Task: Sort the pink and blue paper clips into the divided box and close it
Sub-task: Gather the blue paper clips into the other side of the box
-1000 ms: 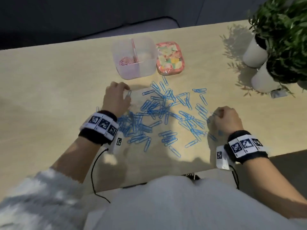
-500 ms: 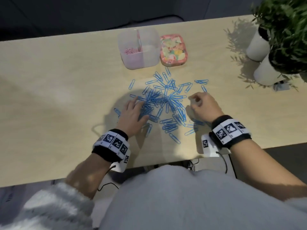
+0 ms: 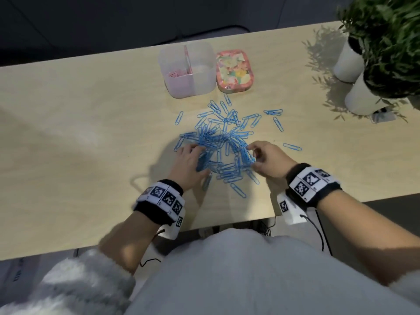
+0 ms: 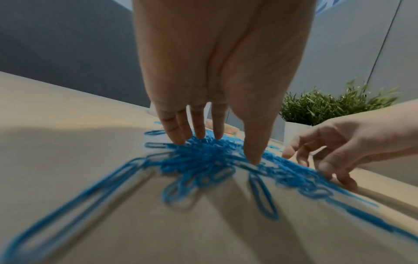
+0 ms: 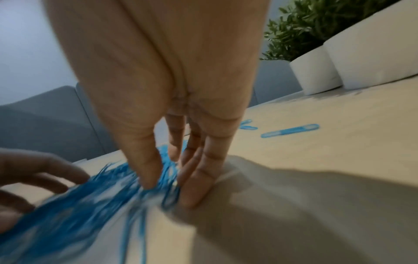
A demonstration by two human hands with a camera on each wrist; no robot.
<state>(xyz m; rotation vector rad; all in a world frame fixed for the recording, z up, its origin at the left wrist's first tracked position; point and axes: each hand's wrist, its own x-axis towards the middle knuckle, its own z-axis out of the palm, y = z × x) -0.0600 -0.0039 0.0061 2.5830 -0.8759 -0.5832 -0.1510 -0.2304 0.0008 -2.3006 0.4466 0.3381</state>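
Blue paper clips [image 3: 221, 144] lie heaped and scattered on the counter [image 3: 79, 133], on the near side of the divided box [image 3: 187, 69]. That box stands open, with pink paper clips [image 3: 176, 74] in its left compartment; its right compartment looks bare, though the frosted wall blurs it. Just right of the box, touching or nearly so, rests the flowered lid [image 3: 234, 70]. The left hand [image 3: 189, 163] lies on the heap's left edge, its grip wide, fingers [image 4: 199, 125] straight and spread with tips pressing into the clips. The right hand [image 3: 268, 160] works the heap's right edge, fingers loosely bent, thumb [image 5: 144, 160] and fingertips down among the clips; whether its grip holds any clip I cannot tell. Far right of the box stand two white pots [image 3: 354, 78] of green plants.
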